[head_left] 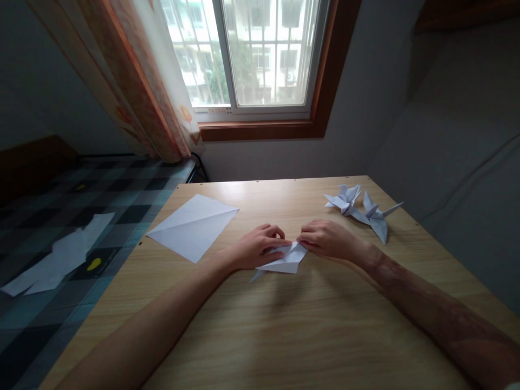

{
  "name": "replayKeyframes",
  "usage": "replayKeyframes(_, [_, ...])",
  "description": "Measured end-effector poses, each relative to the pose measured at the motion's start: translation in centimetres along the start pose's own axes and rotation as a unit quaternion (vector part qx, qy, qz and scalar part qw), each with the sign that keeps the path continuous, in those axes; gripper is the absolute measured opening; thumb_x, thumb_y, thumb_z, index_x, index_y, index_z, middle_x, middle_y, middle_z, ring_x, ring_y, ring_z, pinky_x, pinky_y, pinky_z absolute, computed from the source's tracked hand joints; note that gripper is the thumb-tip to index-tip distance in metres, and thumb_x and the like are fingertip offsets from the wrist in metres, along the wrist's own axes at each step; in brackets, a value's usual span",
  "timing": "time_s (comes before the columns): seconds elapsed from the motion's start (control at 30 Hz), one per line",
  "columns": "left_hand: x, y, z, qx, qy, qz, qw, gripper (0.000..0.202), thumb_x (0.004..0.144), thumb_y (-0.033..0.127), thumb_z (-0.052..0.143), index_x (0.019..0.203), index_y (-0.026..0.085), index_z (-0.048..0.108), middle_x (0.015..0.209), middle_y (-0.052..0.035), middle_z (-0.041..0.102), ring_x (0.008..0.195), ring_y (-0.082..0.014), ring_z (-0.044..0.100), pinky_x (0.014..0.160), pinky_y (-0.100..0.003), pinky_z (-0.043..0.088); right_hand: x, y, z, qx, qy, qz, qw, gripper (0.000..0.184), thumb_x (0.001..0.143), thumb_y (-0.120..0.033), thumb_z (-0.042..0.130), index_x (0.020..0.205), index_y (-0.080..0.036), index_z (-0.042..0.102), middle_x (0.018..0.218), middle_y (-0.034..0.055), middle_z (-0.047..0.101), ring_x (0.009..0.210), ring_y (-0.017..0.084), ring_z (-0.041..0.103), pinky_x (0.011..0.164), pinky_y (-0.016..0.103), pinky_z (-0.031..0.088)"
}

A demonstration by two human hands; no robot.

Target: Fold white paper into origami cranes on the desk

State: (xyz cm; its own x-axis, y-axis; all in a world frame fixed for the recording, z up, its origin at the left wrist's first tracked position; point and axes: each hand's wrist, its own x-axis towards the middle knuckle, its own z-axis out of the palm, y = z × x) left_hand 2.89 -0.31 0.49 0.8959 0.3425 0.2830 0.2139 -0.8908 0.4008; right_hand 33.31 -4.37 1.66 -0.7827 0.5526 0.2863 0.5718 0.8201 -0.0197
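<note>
A partly folded piece of white paper lies at the middle of the wooden table, with a thin point sticking out at its lower left. My left hand grips its upper left side, fingers and thumb closed on the paper. At the upper right corner, my right hand pinches the same paper, its fingers bent together. The two hands are close, with a small gap between their fingertips. Part of the paper is hidden under the left fingers.
A creased square paper sheet lies at the table's left. Folded paper cranes stand at the back right. Paper pieces lie on the checked bed. Beyond the table are a window and a curtain.
</note>
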Motion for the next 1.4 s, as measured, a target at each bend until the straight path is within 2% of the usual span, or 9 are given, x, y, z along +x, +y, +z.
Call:
replayKeyframes(0.3, [0.0,0.1,0.0,0.016,-0.006,0.005,1.0,0.041,0.113,0.045,0.06,0.149,0.033,0.073,0.128,-0.013,0.071,0.115,-0.0268,0.066,0.107,-0.041,0.054,-0.3,0.7,-0.1,-0.02,0.01,-0.021,1.0,0.027,0.112,-0.024,0.064,0.088,-0.019,0.076,0.088,0.0057,0.077,0.082,0.021,0.069,0.079,0.035,0.043])
replayKeyframes(0.5, [0.1,0.2,-0.2,0.021,-0.01,0.007,1.0,0.041,0.112,0.044,0.061,0.149,0.031,0.074,0.128,-0.0131,0.07,0.114,-0.0269,0.066,0.106,-0.041,0.054,-0.3,0.9,-0.5,-0.005,0.023,-0.017,1.0,0.02,0.105,-0.019,0.069,0.087,-0.02,0.078,0.086,0.0047,0.078,0.08,0.021,0.07,0.078,0.034,0.046])
replayKeyframes(0.7, [0.1,0.7,-0.4,0.025,-0.014,-0.001,1.0,0.041,0.113,0.042,0.06,0.151,0.031,0.071,0.13,-0.0134,0.07,0.116,-0.0271,0.067,0.106,-0.042,0.056,-0.9,0.5,-0.5,0.137,0.073,0.051,0.987,0.02,0.096,-0.012,0.07,0.101,-0.025,0.083,0.099,0.0045,0.081,0.085,0.021,0.074,0.075,0.032,0.052])
replayKeyframes(0.8, [0.1,1.0,-0.6,0.039,-0.025,0.004,0.999,0.045,0.114,0.04,0.058,0.158,0.032,0.065,0.143,-0.014,0.068,0.124,-0.0285,0.066,0.112,-0.045,0.054,-1.5,0.4,0.2,0.25,0.112,0.073,0.959,0.019,0.096,-0.013,0.073,0.104,-0.025,0.085,0.104,0.0063,0.081,0.089,0.021,0.075,0.075,0.031,0.057])
replayKeyframes(0.9, [0.1,1.1,-0.6,0.064,-0.045,0.012,0.997,0.051,0.115,0.038,0.055,0.165,0.032,0.056,0.161,-0.0141,0.06,0.137,-0.0321,0.062,0.121,-0.051,0.05,-1.9,0.4,1.1,0.306,0.132,0.081,0.94,0.016,0.1,-0.019,0.074,0.108,-0.024,0.086,0.107,0.0086,0.08,0.093,0.022,0.075,0.079,0.033,0.06])
replayKeyframes(1.03, [0.1,0.8,-0.3,0.076,-0.07,0.021,0.994,0.053,0.117,0.039,0.05,0.17,0.031,0.05,0.17,-0.0141,0.053,0.149,-0.0347,0.057,0.126,-0.055,0.046,-2.0,0.3,1.4,0.309,0.123,0.05,0.942,0.017,0.101,-0.026,0.079,0.115,-0.027,0.087,0.111,0.0096,0.082,0.099,0.025,0.075,0.088,0.039,0.062])
replayKeyframes(1.2, [0.0,0.4,-0.4,0.052,-0.061,0.041,0.996,0.052,0.117,0.037,0.052,0.169,0.034,0.05,0.169,-0.0104,0.057,0.152,-0.0323,0.056,0.126,-0.051,0.046,-1.9,-0.1,1.1,0.303,0.117,0.031,0.945,0.017,0.103,-0.026,0.077,0.117,-0.028,0.087,0.111,0.0086,0.083,0.097,0.025,0.075,0.088,0.04,0.06])
replayKeyframes(1.4, [0.2,0.7,-0.9,0.036,-0.043,0.06,0.997,0.046,0.116,0.034,0.055,0.161,0.031,0.061,0.158,-0.0089,0.068,0.141,-0.0288,0.065,0.121,-0.046,0.05,-2.1,-0.1,1.1,0.256,0.14,0.034,0.956,0.013,0.102,-0.021,0.075,0.094,-0.026,0.084,0.103,0.0063,0.083,0.085,0.022,0.071,0.079,0.038,0.057])
